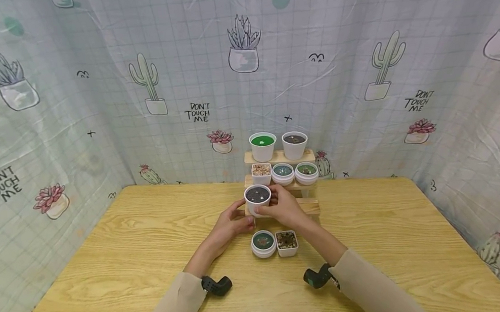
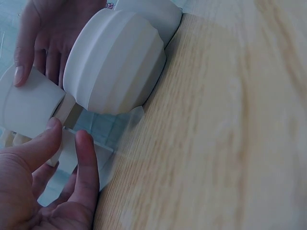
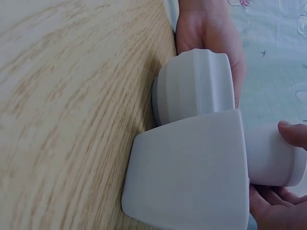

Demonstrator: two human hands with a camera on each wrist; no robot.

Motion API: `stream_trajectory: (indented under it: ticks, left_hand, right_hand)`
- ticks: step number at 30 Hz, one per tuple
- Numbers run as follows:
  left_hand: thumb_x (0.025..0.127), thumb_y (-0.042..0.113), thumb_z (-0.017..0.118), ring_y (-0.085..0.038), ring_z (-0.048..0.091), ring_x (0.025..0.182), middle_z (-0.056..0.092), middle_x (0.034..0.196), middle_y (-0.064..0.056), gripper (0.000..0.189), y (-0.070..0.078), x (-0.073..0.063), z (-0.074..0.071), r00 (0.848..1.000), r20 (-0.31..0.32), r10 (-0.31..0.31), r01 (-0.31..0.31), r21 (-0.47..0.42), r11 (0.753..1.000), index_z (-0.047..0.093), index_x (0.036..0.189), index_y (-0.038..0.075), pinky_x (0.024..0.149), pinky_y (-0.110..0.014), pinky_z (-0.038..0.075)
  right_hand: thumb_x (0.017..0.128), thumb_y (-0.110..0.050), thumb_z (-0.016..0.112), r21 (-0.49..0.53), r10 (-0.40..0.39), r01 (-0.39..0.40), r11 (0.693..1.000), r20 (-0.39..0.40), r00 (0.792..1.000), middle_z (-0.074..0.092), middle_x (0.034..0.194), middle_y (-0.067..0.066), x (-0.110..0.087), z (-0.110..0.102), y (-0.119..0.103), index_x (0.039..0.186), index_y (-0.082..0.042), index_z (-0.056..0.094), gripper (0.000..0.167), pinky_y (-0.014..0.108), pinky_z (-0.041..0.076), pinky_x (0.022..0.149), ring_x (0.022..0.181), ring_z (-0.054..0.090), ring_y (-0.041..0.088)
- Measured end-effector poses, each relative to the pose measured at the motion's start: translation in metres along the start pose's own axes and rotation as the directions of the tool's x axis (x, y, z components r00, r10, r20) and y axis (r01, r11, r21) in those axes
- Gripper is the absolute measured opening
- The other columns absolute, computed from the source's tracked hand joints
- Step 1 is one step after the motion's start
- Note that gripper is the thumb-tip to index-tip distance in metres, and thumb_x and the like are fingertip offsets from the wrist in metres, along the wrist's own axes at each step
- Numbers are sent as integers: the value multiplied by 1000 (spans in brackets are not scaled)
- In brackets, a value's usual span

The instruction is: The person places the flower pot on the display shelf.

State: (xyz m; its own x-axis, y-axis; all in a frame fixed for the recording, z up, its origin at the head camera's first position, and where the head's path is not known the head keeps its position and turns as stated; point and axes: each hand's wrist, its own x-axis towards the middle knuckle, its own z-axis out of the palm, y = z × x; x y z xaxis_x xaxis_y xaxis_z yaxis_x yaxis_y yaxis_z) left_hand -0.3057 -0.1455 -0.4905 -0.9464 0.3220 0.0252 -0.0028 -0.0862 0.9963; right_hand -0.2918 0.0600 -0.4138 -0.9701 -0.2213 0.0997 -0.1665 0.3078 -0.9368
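Note:
My right hand grips a white tapered pot with a dark, pale-specked top, thumb in front and fingers behind. The pot is at the left end of the lowest wooden step of a tiered stand, overlapping that step. My left hand is beside the step's left end, fingers spread, forefinger close to the pot's side and thumb lower; its other fingers are partly hidden. In the left wrist view, the held pot tilts under the right thumb, and the left thumb and forefinger are near the step's wooden end.
On the table before the stand sit a ribbed round white pot and a square white pot. The middle step holds several small pots, including a square one. A green-topped pot and a brown-topped pot stand on top. Patterned cloth hangs behind.

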Motion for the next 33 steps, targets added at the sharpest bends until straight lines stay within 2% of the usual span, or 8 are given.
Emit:
stream_trajectory:
  ticks: [8, 16, 24, 27, 33]
  left_hand:
    - [98, 6, 67, -18, 71, 95, 55, 123, -16, 72, 1, 1, 0, 1000, 6, -4, 4, 3, 1000, 32, 161, 9, 90, -32, 63]
    - [98, 6, 68, -18, 70, 97, 56, 123, -16, 73, 0, 0, -2, 1000, 14, 2, -2, 2, 1000, 31, 161, 8, 90, -32, 63]
    - [97, 6, 69, -17, 70, 96, 57, 121, -16, 75, 1, -2, 0, 1000, 15, 6, -6, 0, 1000, 30, 161, 7, 89, -30, 63]
    - [97, 6, 69, -17, 70, 96, 57, 121, -16, 75, 1, -2, 1, 1000, 11, 5, -5, 4, 1000, 29, 161, 7, 89, -30, 63]
    - [97, 5, 69, -16, 70, 95, 56, 123, -17, 76, 2, -2, 1, 1000, -2, 2, -2, 10, 1000, 28, 162, 6, 89, -29, 63]
  right_hand:
    - [85, -9, 83, -13, -16, 16, 1000, -7, 1000, 62, 134, 26, -2, -1, -1, 140, 6, 48, 67, 45, 57, 106, 124, 64, 37]
    - [83, -4, 82, 6, -55, 55, 998, 45, 997, 57, 141, 30, -4, -9, 3, 145, 8, 44, 74, 50, 49, 115, 132, 58, 43]
    - [88, -7, 79, 4, -68, 68, 998, 89, 994, 56, 142, 31, -14, -27, 7, 145, 7, 45, 69, 52, 47, 117, 134, 57, 45]
    - [88, -4, 78, 40, -85, 81, 996, 110, 990, 54, 143, 34, -17, -34, 10, 145, 10, 42, 69, 54, 46, 117, 134, 55, 48]
    - [89, -5, 80, 63, -114, 106, 992, 142, 983, 52, 144, 32, -30, -51, 10, 147, 7, 40, 72, 50, 49, 115, 134, 56, 47]
